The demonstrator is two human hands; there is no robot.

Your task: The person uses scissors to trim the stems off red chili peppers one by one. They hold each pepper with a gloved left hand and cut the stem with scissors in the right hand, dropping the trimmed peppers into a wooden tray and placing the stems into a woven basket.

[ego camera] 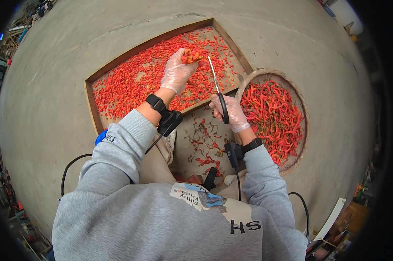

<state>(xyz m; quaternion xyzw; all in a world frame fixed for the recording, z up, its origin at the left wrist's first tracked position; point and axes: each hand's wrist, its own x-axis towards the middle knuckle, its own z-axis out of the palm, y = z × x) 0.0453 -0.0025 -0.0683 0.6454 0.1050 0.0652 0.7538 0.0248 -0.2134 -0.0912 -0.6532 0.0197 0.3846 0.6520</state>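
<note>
My left hand (178,71), in a clear plastic glove, grips a bunch of red chili peppers (191,57) above a wooden-framed tray (128,58). Cut red chili pieces (128,94) are spread over the tray. My right hand (230,112), gloved likewise, holds scissors (215,75) by their black handles, the blades pointing away from me, just right of the bunch. The blades look closed together. A round woven basket (305,120) stands to the right of my right hand, heaped with whole red chili peppers (274,120).
Chili stems and shriveled peppers (208,161) lie on the concrete floor between my feet, near my shoe (170,146). Black cables (64,173) hang from the wrist devices and loop beside my body. Assorted clutter lines the far left and lower right edges.
</note>
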